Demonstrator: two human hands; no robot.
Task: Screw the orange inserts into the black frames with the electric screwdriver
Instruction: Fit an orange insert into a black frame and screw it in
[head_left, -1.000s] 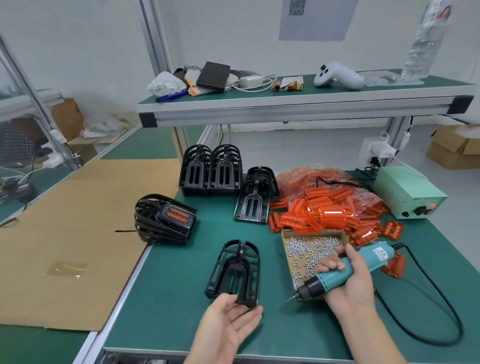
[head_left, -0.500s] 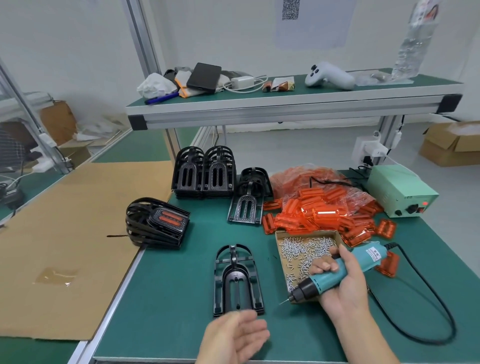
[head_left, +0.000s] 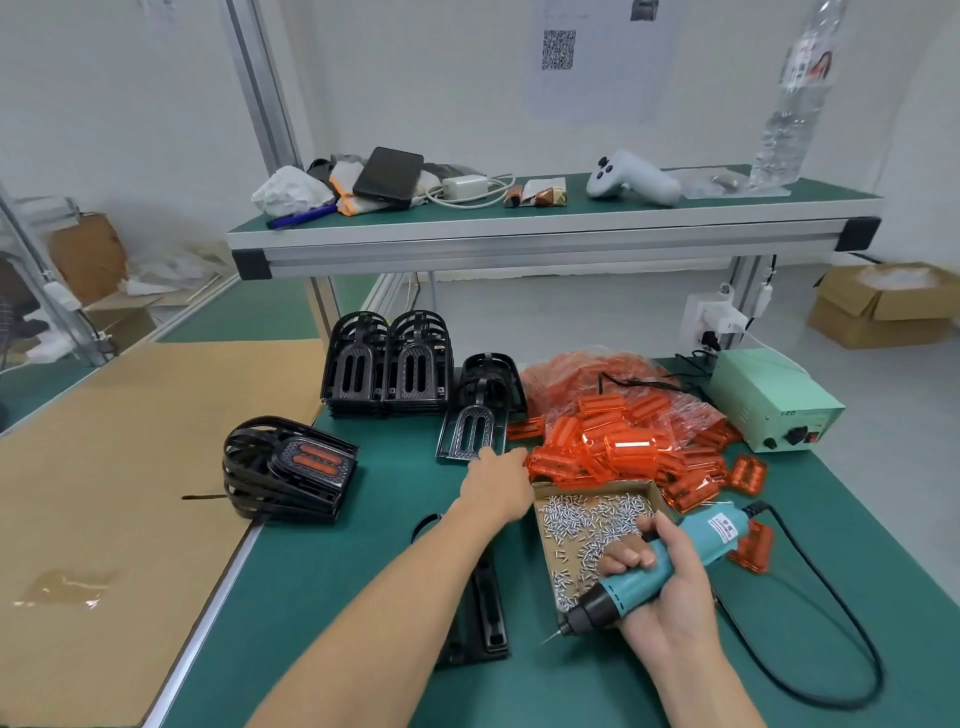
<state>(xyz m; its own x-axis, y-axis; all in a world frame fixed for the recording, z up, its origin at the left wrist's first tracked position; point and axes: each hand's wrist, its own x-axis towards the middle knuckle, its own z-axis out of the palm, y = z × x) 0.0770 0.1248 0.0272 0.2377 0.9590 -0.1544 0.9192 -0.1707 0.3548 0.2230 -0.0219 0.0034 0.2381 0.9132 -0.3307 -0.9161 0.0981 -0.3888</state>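
My right hand (head_left: 670, 592) grips the teal electric screwdriver (head_left: 660, 569), bit pointing down-left just above the green mat. My left hand (head_left: 496, 486) stretches forward to the near left edge of the orange insert pile (head_left: 623, 441), fingers extended beside a black frame (head_left: 470, 426) lying flat; whether it touches an insert is hidden. One empty black frame (head_left: 485, 623) lies under my left forearm, mostly covered. A finished frame with orange inserts (head_left: 291, 475) tops a stack at the left.
A cardboard tray of screws (head_left: 587, 525) sits between my hands. Stacked black frames (head_left: 387, 364) stand at the back. A green power unit (head_left: 774, 400) is at the right, its black cable (head_left: 810, 675) looping over the mat. Brown cardboard (head_left: 119, 467) covers the left bench.
My left hand left the near frame and reached forward to the edge of the orange inserts. The right hand with the screwdriver stayed put. The camera tilted slightly.
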